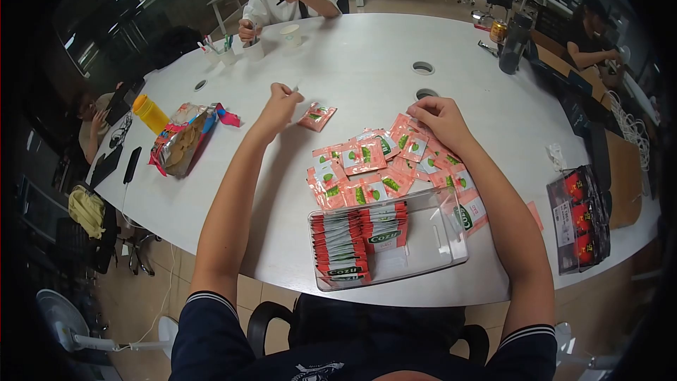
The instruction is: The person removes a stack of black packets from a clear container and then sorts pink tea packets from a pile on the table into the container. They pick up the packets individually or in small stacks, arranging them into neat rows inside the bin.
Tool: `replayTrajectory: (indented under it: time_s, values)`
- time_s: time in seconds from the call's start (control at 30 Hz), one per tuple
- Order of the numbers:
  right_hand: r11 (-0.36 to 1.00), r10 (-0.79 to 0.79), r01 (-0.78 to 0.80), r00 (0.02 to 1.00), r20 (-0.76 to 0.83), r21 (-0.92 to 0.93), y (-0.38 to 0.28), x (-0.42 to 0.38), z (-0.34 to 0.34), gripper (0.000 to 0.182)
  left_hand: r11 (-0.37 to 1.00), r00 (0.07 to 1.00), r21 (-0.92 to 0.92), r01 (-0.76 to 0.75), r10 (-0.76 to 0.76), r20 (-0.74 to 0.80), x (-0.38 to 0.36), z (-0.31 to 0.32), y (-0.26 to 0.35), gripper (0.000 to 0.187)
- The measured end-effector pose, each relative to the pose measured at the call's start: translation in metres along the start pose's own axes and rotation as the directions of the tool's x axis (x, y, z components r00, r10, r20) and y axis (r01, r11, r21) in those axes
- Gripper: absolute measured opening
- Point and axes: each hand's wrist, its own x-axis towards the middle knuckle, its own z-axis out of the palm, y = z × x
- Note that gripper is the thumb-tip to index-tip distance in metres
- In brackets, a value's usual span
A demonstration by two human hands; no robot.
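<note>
My left hand is raised over the table with its fingers pinched on something small and pale that I cannot make out. Just right of it lies a single pink sachet. My right hand has its fingertips on a pink sachet at the upper right edge of a loose pile of sachets. Below the pile stands a clear plastic box. Rows of upright red and white sachets fill its left part, and its right part shows bare plastic.
An opened snack bag and a yellow bottle stand at left. White cups are near a person across the table. A dark bottle stands back right; a clear-and-black package lies at right. Other people sit at both sides.
</note>
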Motion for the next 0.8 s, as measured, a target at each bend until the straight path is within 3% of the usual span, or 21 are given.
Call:
replayTrajectory:
  time_s: [0.1,0.17,0.23,0.33,0.43,0.53,0.63,0.7,0.73,0.8]
  values:
    - [1.0,-0.017,0.017,1.0,0.012,-0.005,0.0,0.0,0.001,0.023,0.893,0.992,0.435,-0.119,0.085,0.098,0.0,0.022,0.006,0.085]
    - [1.0,-0.03,0.03,0.999,0.012,-0.003,0.001,0.0,0.001,0.023,0.839,0.987,0.528,-0.129,0.057,0.151,0.0,0.023,0.01,0.083]
    - [0.999,-0.042,0.042,0.999,0.004,0.0,0.002,-0.001,0.002,0.023,0.776,0.979,0.614,-0.146,0.024,0.202,0.0,0.026,0.016,0.082]
    - [0.999,-0.04,0.04,0.999,0.007,0.02,0.003,0.0,0.001,0.023,0.7,0.989,0.699,-0.146,0.084,0.123,-0.004,0.029,0.018,0.073]
    - [0.997,-0.069,0.069,0.998,0.004,-0.022,0.003,0.0,0.002,0.024,0.612,0.98,0.767,-0.195,0.14,0.138,-0.019,0.033,0.033,0.058]
    - [0.998,-0.065,0.066,0.998,0.018,-0.014,0.004,0.001,0.001,0.024,0.486,0.935,0.806,-0.338,0.27,0.229,-0.012,0.033,0.019,0.045]
    - [0.987,-0.13,0.129,0.991,-0.005,-0.099,-0.005,0.0,0.001,0.026,0.404,0.904,0.831,-0.383,0.349,0.247,-0.018,0.029,0.024,0.04]
    - [0.938,-0.204,0.229,0.972,0.119,-0.261,-0.027,-0.003,-0.001,0.027,0.781,0.961,0.561,-0.275,0.212,0.177,-0.029,0.016,0.046,0.042]
    - [0.899,-0.232,0.282,0.956,0.181,-0.336,-0.04,-0.003,0.0,0.027,0.906,0.976,0.377,-0.192,0.137,0.169,-0.031,0.013,0.056,0.044]
    - [0.833,-0.355,0.458,0.873,0.334,-0.311,-0.05,-0.009,0.015,0.033,0.991,0.971,-0.123,-0.055,0.082,0.226,-0.029,0.014,0.048,0.045]
